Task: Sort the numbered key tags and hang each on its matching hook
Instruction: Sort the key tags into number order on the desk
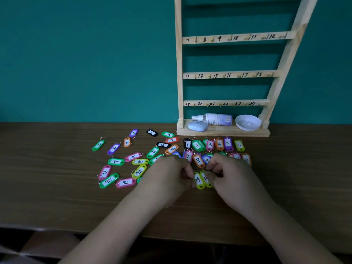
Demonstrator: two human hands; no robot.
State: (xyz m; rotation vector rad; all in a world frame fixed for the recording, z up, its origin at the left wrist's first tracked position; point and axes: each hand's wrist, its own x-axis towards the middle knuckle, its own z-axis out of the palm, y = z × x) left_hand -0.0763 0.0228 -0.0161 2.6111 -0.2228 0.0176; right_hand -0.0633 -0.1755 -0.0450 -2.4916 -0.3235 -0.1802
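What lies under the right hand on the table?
The right hand pinches a yellow-green tag, its number partly covered, beside a matching tag marked 14. Its knuckles hide most of the tags between tag 9 and tag 12; their numbers cannot be read.

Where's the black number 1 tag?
Head view, right of centre: black tag 1 lies on the table before the wooden rack, beside green tag 2.

Left grip (167, 174) and right grip (230, 174) bare — forearms (122, 221) bare too.
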